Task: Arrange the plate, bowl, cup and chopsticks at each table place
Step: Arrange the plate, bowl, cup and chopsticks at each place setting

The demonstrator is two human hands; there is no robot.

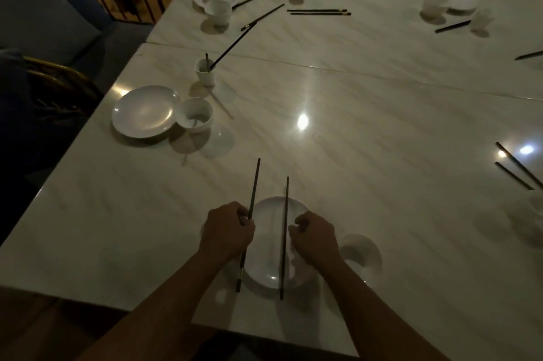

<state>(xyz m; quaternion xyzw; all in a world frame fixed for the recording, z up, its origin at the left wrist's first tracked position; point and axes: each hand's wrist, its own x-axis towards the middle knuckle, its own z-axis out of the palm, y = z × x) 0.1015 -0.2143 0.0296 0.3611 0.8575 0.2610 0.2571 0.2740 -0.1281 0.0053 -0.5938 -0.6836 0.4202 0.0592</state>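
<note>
A white plate (pixel 269 260) lies at the near edge of the pale table (pixel 352 155), under both my hands. My left hand (pixel 226 232) grips one dark chopstick (pixel 255 184) at the plate's left rim. My right hand (pixel 316 235) holds a second chopstick (pixel 285 205) over the plate's middle. Both sticks point away from me. A white bowl (pixel 363 253) sits just right of my right wrist. At the left place stand a plate (pixel 145 110), a bowl (pixel 195 114) and a cup (pixel 205 72) with chopsticks (pixel 232 46) leaning in it.
Far places hold more white plates, bowls, cups and loose chopsticks (pixel 318 12). Another loose pair (pixel 518 168) lies at the right edge beside a partly visible dish (pixel 536 203). Chairs with brass frames (pixel 58 78) stand along the table's left side.
</note>
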